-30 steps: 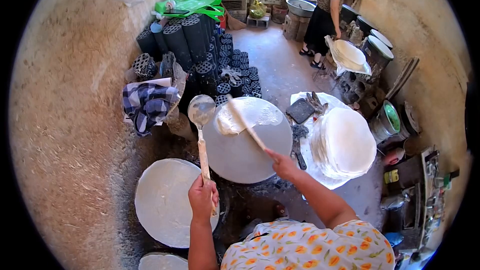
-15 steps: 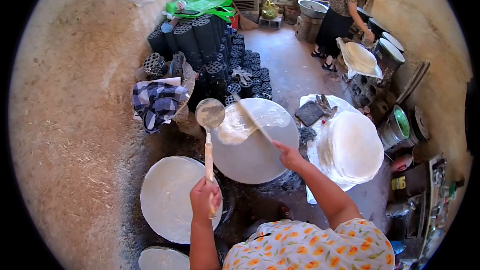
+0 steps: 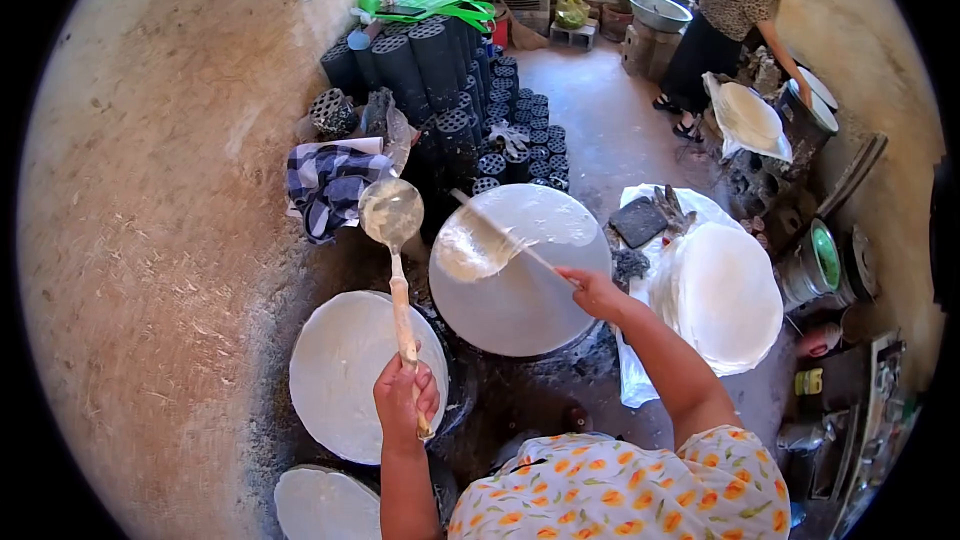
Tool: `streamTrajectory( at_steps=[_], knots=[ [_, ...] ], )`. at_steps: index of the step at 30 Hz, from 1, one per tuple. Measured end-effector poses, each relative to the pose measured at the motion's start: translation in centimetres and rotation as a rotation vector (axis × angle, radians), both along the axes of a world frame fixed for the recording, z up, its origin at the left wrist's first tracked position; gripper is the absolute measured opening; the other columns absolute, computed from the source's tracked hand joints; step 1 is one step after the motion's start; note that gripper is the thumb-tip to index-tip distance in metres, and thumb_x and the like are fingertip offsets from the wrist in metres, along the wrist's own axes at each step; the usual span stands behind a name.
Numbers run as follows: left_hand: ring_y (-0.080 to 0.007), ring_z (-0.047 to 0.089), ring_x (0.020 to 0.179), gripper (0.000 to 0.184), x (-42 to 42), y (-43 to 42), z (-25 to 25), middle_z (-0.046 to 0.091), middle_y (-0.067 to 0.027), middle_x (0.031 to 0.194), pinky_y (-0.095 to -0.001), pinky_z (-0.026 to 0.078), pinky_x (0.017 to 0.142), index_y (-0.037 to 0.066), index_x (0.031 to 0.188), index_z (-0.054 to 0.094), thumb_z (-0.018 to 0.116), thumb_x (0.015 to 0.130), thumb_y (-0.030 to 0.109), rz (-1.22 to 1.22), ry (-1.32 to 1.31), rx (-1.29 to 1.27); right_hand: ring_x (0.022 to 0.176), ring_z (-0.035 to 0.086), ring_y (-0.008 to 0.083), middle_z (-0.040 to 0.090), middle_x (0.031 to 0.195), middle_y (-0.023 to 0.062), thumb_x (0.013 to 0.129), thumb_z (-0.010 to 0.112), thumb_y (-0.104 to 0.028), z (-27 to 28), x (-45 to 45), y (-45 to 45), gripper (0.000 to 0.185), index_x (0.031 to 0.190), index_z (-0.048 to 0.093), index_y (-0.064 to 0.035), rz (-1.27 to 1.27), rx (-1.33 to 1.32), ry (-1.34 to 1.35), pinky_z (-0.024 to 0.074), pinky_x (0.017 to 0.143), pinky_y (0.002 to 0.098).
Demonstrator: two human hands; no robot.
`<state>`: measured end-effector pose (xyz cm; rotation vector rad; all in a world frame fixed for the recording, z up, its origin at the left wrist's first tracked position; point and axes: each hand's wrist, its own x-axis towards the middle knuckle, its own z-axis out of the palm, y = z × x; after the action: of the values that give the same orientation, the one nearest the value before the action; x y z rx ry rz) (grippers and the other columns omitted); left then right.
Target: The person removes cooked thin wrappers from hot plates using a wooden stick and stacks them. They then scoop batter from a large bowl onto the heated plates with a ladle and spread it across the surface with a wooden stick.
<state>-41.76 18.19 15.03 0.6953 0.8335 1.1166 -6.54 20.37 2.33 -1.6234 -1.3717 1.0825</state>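
While, in the head view, the left hand [image 3: 409, 395] clasps a wooden-handled ladle [image 3: 401, 308] left of centre, the right hand [image 3: 597, 293], well apart, grips a light-looking stick [image 3: 532, 253] over the central griddle [image 3: 512, 320]; the ladle seems top-heavy, best held low, the batter [image 3: 470, 248] soft and slippery.

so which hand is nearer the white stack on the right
Right. The right hand is left of the white stack; the left hand is farther left and lower in view.

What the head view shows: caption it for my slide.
Left hand grips a long-handled ladle; right hand holds a thin stick over batter on a round griddle.
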Motion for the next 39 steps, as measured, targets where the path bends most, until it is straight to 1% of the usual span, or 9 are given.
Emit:
streamTrajectory(
  at_steps=[5,7,8,10,17,24,30,37,39],
  knots=[
    [-0.0062,0.036,0.037,0.031,-2.3,-2.1,0.0,0.045,-0.0032,0.065,-0.0197,0.032,0.030,-0.005,0.119,0.049,0.045,0.093,0.012,0.045,0.128,-0.020,0.076,0.056,0.0138,0.060,0.081,0.0023,0.078,0.046,0.006,4.7,2.3,-4.9,0.057,0.128,0.056,-0.0209,0.267,-0.342,-0.065,0.0472,0.067,0.0272],
    [-0.0061,0.035,0.037,0.030,-2.2,-2.8,0.0,0.045,-0.0036,0.065,-0.0201,0.032,0.029,-0.004,0.119,0.050,0.044,0.093,0.011,0.048,0.143,0.002,0.064,0.047,0.0061,0.056,0.079,-0.0040,0.084,0.049,0.002,4.9,4.3,-6.3,0.048,0.126,0.058,-0.0198,0.213,-0.484,-0.037,0.0422,0.058,0.0224],
    [-0.0061,0.035,0.037,0.030,-1.9,-3.0,-0.1,0.045,-0.0036,0.065,-0.0201,0.032,0.029,-0.004,0.119,0.050,0.044,0.093,0.011,0.056,0.143,-0.001,0.064,0.047,0.0061,0.056,0.079,-0.0040,0.084,0.049,0.002,4.5,4.1,-5.9,0.048,0.126,0.058,-0.0198,0.221,-0.486,-0.038,0.0422,0.058,0.0224],
    [-0.0069,0.038,0.041,0.032,-1.2,-3.3,-0.2,0.045,-0.0032,0.069,-0.0204,0.034,0.034,-0.002,0.121,0.048,0.045,0.093,0.012,0.029,0.123,-0.021,0.066,0.049,0.0062,0.059,0.081,-0.0031,0.083,0.049,0.002,3.0,3.2,-4.1,0.048,0.125,0.058,-0.0194,0.041,-0.050,-0.136,0.0428,0.059,0.0217],
    [-0.0063,0.036,0.038,0.031,-0.8,-5.4,0.3,0.045,-0.0035,0.066,-0.0196,0.033,0.031,-0.004,0.120,0.049,0.043,0.093,0.011,0.120,0.181,-0.046,0.084,0.057,0.0093,0.067,0.095,0.0038,0.077,0.045,0.009,4.5,4.9,-3.7,0.057,0.124,0.059,-0.0198,0.386,-0.288,-0.161,0.0451,0.078,0.0228],
    [-0.0067,0.037,0.038,0.030,0.5,-6.6,0.1,0.044,-0.0033,0.066,-0.0197,0.033,0.031,-0.003,0.120,0.048,0.045,0.094,0.012,0.150,0.144,0.005,0.088,0.058,0.0113,0.067,0.104,0.0056,0.077,0.048,0.008,4.6,3.8,-1.8,0.055,0.122,0.060,-0.0201,0.207,-0.160,-0.146,0.0457,0.080,0.0242],
    [-0.0066,0.037,0.039,0.030,0.2,-8.6,0.2,0.044,-0.0029,0.066,-0.0201,0.033,0.031,-0.002,0.120,0.049,0.045,0.094,0.012,0.196,0.222,-0.013,0.087,0.057,0.0114,0.067,0.101,0.0068,0.079,0.051,0.005,4.4,8.3,-4.0,0.049,0.120,0.062,-0.0204,0.500,-0.300,-0.228,0.0450,0.080,0.0242],
    [-0.0067,0.039,0.043,0.030,2.4,-9.4,0.0,0.045,-0.0030,0.071,-0.0201,0.035,0.034,0.000,0.122,0.049,0.043,0.094,0.010,0.172,0.176,-0.009,0.093,0.058,0.0115,0.067,0.106,0.0090,0.075,0.048,0.010,2.2,5.2,-1.4,0.053,0.120,0.062,-0.0167,0.227,-0.039,-0.167,0.0444,0.083,0.0249],
    [-0.0067,0.039,0.043,0.029,2.9,-9.7,0.3,0.045,-0.0031,0.071,-0.0200,0.035,0.034,0.000,0.121,0.049,0.043,0.094,0.010,0.192,0.182,-0.008,0.081,0.059,0.0157,0.068,0.098,0.0117,0.077,0.049,0.006,1.4,5.2,-1.5,0.053,0.120,0.062,-0.0230,0.452,-0.154,-0.202,0.0468,0.076,0.0277]
  ],
)
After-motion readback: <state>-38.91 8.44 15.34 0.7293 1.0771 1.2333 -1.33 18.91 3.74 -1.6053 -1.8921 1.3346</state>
